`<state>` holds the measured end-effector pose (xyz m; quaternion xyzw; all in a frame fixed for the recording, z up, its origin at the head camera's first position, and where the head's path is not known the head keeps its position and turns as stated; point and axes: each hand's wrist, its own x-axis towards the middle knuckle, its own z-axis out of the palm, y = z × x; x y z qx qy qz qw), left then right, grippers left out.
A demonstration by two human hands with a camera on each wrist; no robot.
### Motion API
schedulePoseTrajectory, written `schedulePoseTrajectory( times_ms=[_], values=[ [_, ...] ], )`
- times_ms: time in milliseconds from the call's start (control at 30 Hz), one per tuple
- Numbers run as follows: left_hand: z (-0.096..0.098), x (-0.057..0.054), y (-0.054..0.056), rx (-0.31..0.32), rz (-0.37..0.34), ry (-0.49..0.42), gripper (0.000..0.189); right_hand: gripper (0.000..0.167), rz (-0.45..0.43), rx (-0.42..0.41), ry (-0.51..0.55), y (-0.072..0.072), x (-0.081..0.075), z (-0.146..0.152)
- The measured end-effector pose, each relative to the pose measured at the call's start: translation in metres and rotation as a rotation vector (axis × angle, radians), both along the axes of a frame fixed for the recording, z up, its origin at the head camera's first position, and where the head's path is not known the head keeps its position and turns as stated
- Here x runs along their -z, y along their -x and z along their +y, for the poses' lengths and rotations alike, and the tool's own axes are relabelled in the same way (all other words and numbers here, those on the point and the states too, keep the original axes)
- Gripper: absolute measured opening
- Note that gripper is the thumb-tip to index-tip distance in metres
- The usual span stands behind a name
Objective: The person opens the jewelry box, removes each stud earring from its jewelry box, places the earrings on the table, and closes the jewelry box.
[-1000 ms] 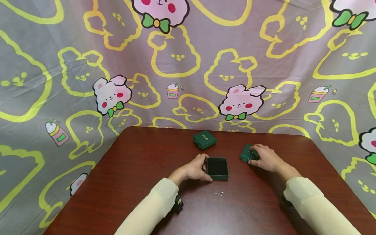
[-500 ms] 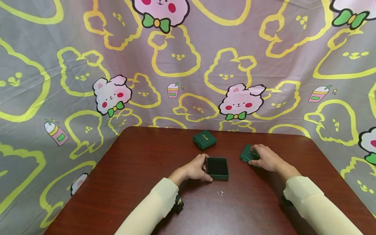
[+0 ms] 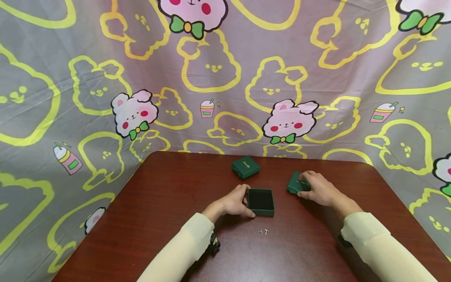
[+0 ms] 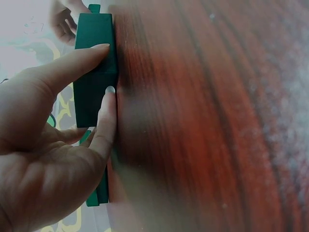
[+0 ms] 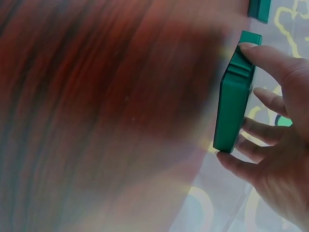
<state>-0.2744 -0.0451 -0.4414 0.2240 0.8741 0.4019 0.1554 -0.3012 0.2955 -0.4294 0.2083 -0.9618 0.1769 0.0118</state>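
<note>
My left hand (image 3: pixel 234 201) grips a square green open box (image 3: pixel 265 213) with a dark interior, thumb at the near side and fingers round its left side. In the left wrist view the thumb and a fingertip press its outer walls. Farther right, my right hand (image 3: pixel 320 190) holds a flat green box (image 3: pixel 294 184) with gold lettering, partly hidden under the fingers. The right wrist view shows that green box (image 5: pixel 234 104) between thumb and fingertips, its side grooved near the thumb. Two small silver T-shaped pins (image 3: pixel 266 232), like stud earrings, lie just in front of the open box.
Another green box (image 3: pixel 245 167) with gold lettering sits closed behind the open one. All stand on a reddish-brown wooden table (image 3: pixel 169 188). A patterned cloth (image 3: pixel 232 102) hangs behind and along the sides of the table.
The flat green box in my right hand has shifted very slightly left and away from me. My left hand, the open box and the pins stay where they were.
</note>
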Motion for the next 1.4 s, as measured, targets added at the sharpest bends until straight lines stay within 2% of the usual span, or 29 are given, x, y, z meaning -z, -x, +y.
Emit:
schedulePoseTrajectory(
  times_ms=[367, 767, 1400],
  values=[
    [0.0, 0.002, 0.001, 0.007, 0.005, -0.007, 0.08, 0.057, 0.02, -0.047, 0.053, -0.008, -0.01, -0.012],
    [0.0, 0.0, 0.001, 0.01, 0.003, -0.007, 0.081, 0.07, 0.022, -0.051, 0.019, -0.017, -0.018, -0.026],
    [0.0, 0.0, 0.001, 0.004, -0.006, -0.014, 0.079, 0.07, 0.048, -0.124, 0.056, -0.026, -0.026, -0.051]
  ],
)
